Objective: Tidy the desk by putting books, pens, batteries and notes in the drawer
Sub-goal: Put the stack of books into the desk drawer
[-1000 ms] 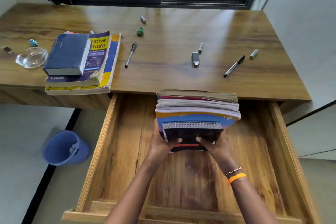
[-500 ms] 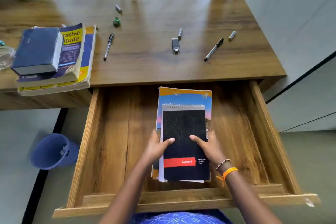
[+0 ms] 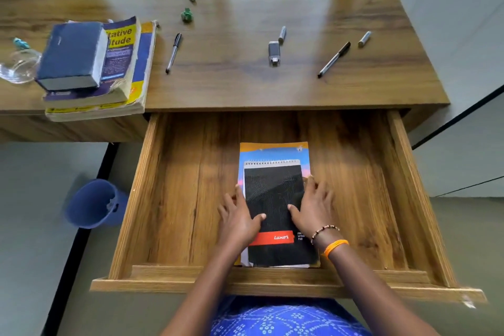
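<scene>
My left hand (image 3: 240,219) and right hand (image 3: 313,210) lie flat, fingers straight, on either side of the black spiral pad (image 3: 275,199); neither grip is curled round anything. The pad tops a stack of notebooks (image 3: 272,151) lying in the open drawer (image 3: 174,194), near its front rail. I judge the job now is squaring the stack: I press the edges inward evenly, keep the pile flat, and slide it aside to leave room. On the counter (image 3: 245,84) wait the thick books (image 3: 95,68), two pens (image 3: 173,52) (image 3: 334,59) and the batteries (image 3: 282,34).
</scene>
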